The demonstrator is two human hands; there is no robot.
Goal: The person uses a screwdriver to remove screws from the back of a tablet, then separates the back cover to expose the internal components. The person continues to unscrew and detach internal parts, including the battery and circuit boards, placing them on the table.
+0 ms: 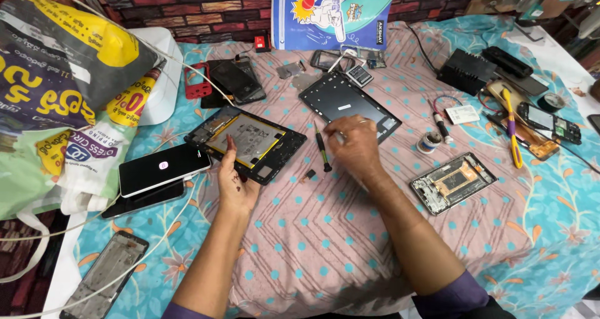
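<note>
Overhead, head view only. Work surface: pink dotted cloth (325, 231) over a teal floral sheet (550, 219).

Left hand (234, 181) lies palm down, fingers stretched flat onto the lower edge of an opened tablet body (247, 143), pressing it rather than gripping; nothing is closed in the hand. This tablet body sits just left of centre, with a pale yellow-edged battery showing in its black frame.

Right hand (356, 147) is at centre, fingers curled and pinched together near the lower edge of a black tablet back panel (349, 105). Whether it pinches anything, I cannot tell; the fingertips hide it. A small green-handled screwdriver (322, 149) lies on the cloth just beside this hand, at its 9 o'clock, apparently not held.

Around:
- phone with lit white screen (164, 168) at 9 o'clock of the left hand, stacked on a second dark phone.
- stripped phone frame (453, 181) at 3 o'clock of the right hand, well apart.
- solder reel (429, 142) between that frame and the back panel.
- bare phone chassis (105, 275) at 7 o'clock, near the sheet's edge.
- printed plastic bags (62, 75) at 10 o'clock.
</note>
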